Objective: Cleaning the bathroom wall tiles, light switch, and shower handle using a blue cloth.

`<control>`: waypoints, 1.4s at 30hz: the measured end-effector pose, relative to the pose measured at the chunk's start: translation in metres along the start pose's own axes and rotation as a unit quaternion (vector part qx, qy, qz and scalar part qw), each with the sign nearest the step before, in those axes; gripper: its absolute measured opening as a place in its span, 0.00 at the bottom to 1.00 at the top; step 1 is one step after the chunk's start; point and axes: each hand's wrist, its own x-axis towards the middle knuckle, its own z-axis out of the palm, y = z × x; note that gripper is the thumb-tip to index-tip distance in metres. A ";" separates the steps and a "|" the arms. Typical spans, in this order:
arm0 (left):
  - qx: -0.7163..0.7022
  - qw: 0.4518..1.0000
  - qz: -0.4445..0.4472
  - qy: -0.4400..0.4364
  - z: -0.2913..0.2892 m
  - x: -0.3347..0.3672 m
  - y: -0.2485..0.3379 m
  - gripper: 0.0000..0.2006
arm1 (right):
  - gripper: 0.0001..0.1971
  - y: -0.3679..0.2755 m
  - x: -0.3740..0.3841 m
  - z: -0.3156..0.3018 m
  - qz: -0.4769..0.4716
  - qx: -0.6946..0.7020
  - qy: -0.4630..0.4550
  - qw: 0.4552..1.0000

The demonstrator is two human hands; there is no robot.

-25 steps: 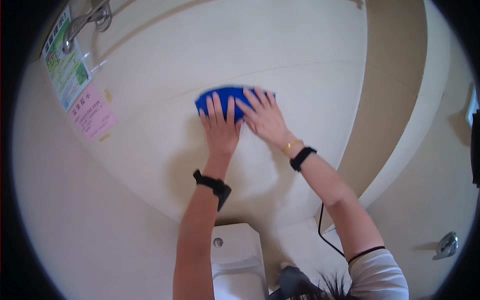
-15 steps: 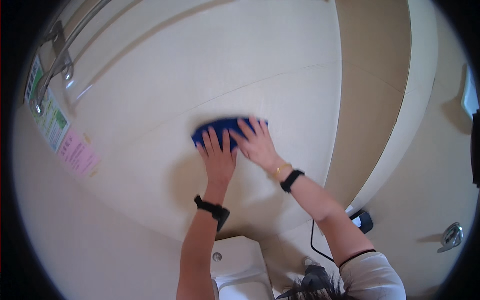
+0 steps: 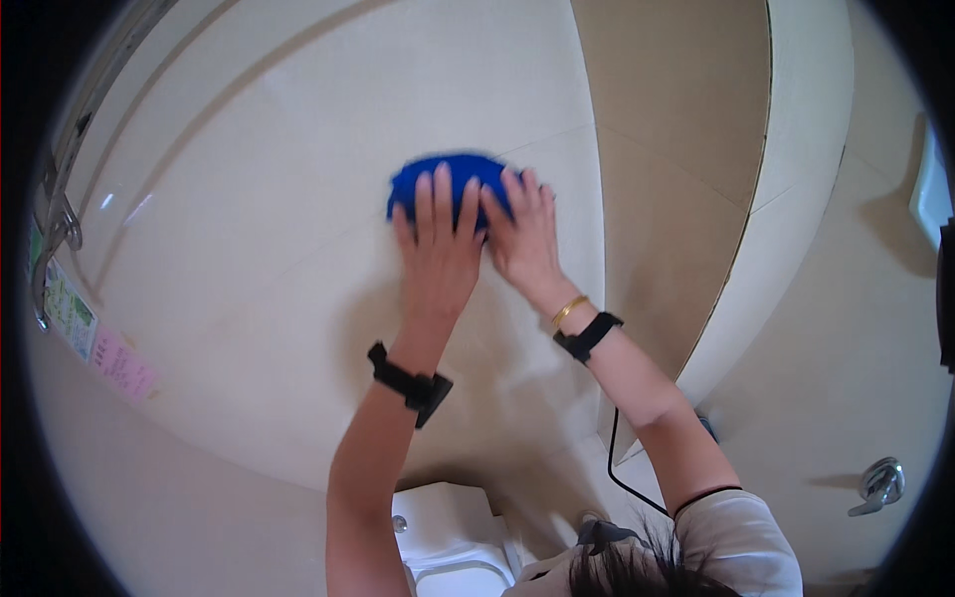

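A blue cloth point(image 3: 460, 167) lies pressed against the pale tiled wall point(image 3: 298, 149), bunched somewhat under my two hands. My left hand point(image 3: 438, 264) rests flat on its left and middle part, fingers stretched out and apart. Against the right part of the cloth lies my right hand point(image 3: 524, 239), fingers extended upward and its thumb side close to the left hand's fingers. Part of the cloth is hidden beneath both hands. Each wrist wears a black strap, and the right one also carries a yellow bracelet point(image 3: 570, 308).
A white toilet point(image 3: 448, 517) stands below, between my arms. Metal grab bars point(image 3: 75, 149) and paper notices point(image 3: 121, 363) are on the left. A tan tile strip point(image 3: 676, 129) runs down the wall to the right. A black cable point(image 3: 615, 463) and a chrome lever point(image 3: 880, 483) sit lower right.
Both hands have slid the blue cloth up the wall and rightward, nearer the tan strip. The whole view has shifted, with the strip and notices now farther left.
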 end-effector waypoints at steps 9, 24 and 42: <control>0.009 0.995 0.089 0.043 0.013 0.054 0.030 0.29 | 0.28 0.031 0.002 0.004 0.124 0.031 0.091 0.988; 0.111 0.935 0.322 -0.102 0.015 -0.008 0.047 0.26 | 0.27 -0.010 -0.110 -0.007 0.269 -0.003 -0.021 0.963; 0.139 0.861 0.408 -0.270 0.014 -0.250 -0.092 0.26 | 0.27 -0.268 -0.247 0.103 0.469 0.119 -0.021 0.875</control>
